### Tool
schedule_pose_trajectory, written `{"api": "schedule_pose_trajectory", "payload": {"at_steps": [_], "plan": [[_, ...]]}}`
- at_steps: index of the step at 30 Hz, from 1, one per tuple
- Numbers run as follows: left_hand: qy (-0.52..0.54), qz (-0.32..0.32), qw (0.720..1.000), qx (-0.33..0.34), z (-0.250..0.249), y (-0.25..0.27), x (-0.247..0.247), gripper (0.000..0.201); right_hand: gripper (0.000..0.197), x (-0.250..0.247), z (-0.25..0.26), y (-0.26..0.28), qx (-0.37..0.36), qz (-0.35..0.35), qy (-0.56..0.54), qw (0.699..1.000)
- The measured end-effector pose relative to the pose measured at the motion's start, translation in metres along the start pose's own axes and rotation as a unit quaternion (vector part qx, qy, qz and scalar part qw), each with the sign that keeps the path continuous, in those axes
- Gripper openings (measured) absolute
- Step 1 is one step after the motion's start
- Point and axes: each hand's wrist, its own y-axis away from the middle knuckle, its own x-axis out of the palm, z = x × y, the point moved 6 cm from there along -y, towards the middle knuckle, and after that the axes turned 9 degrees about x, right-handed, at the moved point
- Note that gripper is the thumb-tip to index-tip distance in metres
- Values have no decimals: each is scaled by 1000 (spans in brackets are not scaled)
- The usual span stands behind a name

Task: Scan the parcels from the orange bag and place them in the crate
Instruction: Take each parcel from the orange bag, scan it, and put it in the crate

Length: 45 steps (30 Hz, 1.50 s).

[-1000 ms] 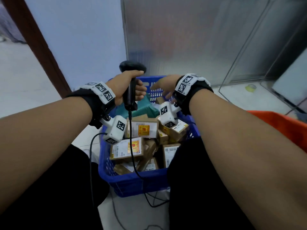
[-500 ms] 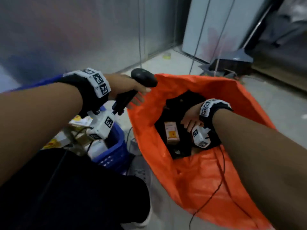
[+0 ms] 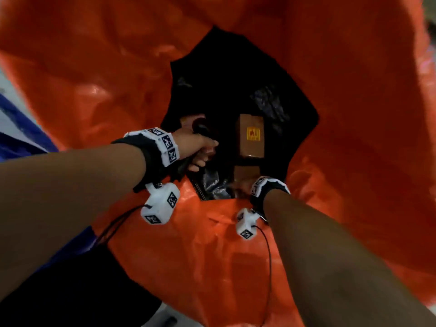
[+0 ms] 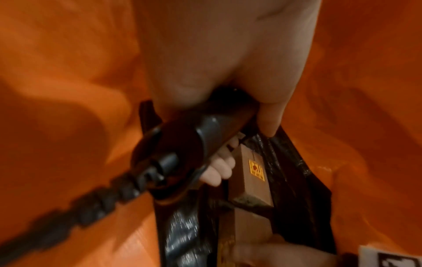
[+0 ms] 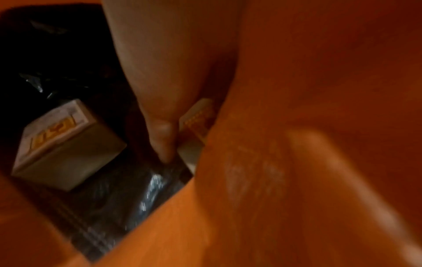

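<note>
The orange bag [image 3: 118, 90] fills the head view, with a black plastic liner [image 3: 236, 79] showing in its opening. A brown parcel with a yellow label [image 3: 251, 138] lies inside. A second brown parcel [image 3: 246, 173] lies just below it. My left hand [image 3: 198, 147] grips the black scanner [image 4: 194, 140] by its handle, left of the labelled parcel [image 4: 253, 177]. My right hand [image 3: 240, 185] is deep in the bag at the second parcel [image 5: 197, 124], thumb [image 5: 162, 137] against its side. The bag fabric hides its other fingers.
The blue crate [image 3: 21, 140] shows only as a strip at the left edge, beside the bag. The scanner cable [image 4: 80, 213] trails back toward me over the bag's near wall. A thin wire [image 3: 269, 267] runs from the right wrist unit.
My view swung from the blue crate to the orange bag. Both hands went down into the bag; the right hand sank lower onto the second parcel, and the left brought the scanner in beside it.
</note>
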Motion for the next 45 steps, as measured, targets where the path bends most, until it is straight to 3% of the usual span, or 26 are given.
{"api": "schedule_pose_trajectory", "payload": {"at_steps": [2, 4, 7, 9, 10, 14, 18, 22, 27, 29, 30, 33, 34, 36, 40, 42, 45], "plan": [[22, -7, 1000, -18, 16, -10, 12, 31, 71, 13, -4, -1, 19, 30, -71, 997], [42, -7, 999, -21, 22, -7, 18, 32, 79, 12, -3, -1, 20, 0, -155, 988], [34, 1, 999, 8, 0, 18, 7, 32, 94, -14, 16, 27, -10, -66, -160, 985], [30, -17, 999, 41, -27, 38, -12, 30, 117, -31, 34, 56, -49, -90, -147, 984], [28, -29, 997, 62, -43, 53, -27, 28, 122, -39, 46, 78, -73, -99, -147, 981], [4, -71, 990, 120, -95, 130, -87, 30, 98, -78, 112, 174, -192, -169, -122, 959], [-45, -161, 966, 195, -119, 237, -164, 27, 115, -87, 186, 292, -309, -184, -80, 930], [-89, -282, 935, 197, -94, 348, -255, 35, 107, -65, 255, 405, -393, -209, 1, 895], [14, -415, 885, 211, -26, 462, -349, 31, 88, -1, 343, 515, -483, -189, 42, 854], [42, -448, 865, 220, 3, 493, -371, 30, 91, 28, 374, 547, -508, -186, 53, 840], [66, -466, 853, 224, 22, 509, -383, 30, 90, 46, 388, 564, -517, -175, 62, 836], [134, -509, 818, 232, 68, 539, -408, 30, 42, 89, 424, 599, -540, -147, 50, 827], [153, -524, 804, 234, 82, 545, -415, 30, 41, 102, 434, 607, -542, -137, 45, 828], [189, -555, 775, 236, 110, 554, -427, 30, 70, 136, 454, 619, -553, -119, 41, 824], [263, -584, 734, 227, 162, 548, -442, 26, 79, 194, 476, 610, -542, -57, 20, 838], [287, -579, 731, 221, 177, 539, -446, 26, 74, 211, 480, 588, -526, -14, -13, 850], [281, -545, 754, 235, 178, 533, -450, 29, 47, 220, 471, 558, -456, 165, -138, 864]]}}
